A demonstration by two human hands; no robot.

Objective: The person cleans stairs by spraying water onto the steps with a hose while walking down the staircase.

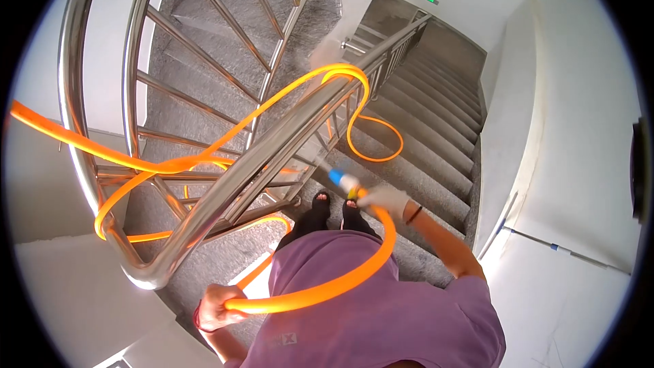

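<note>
My right hand (385,198), which looks covered by a pale glove, is closed around the hose nozzle (346,181) at the end of the orange hose. The nozzle has a blue tip and a white body, and it points up and left toward the handrail. A faint whitish spray seems to leave the tip. At the lower left, my left hand (221,306) is wrapped around the orange hose (320,293). Between the two hands the hose bends in a wide arc in front of my purple shirt. Some fingers of the right hand are blurred.
A steel handrail (252,170) with balusters runs beside me, and more hose loops over it and hangs onto the steps. Stairs (422,123) descend ahead on the right; another flight (211,48) lies beyond the rail. A white wall (579,95) bounds the right side.
</note>
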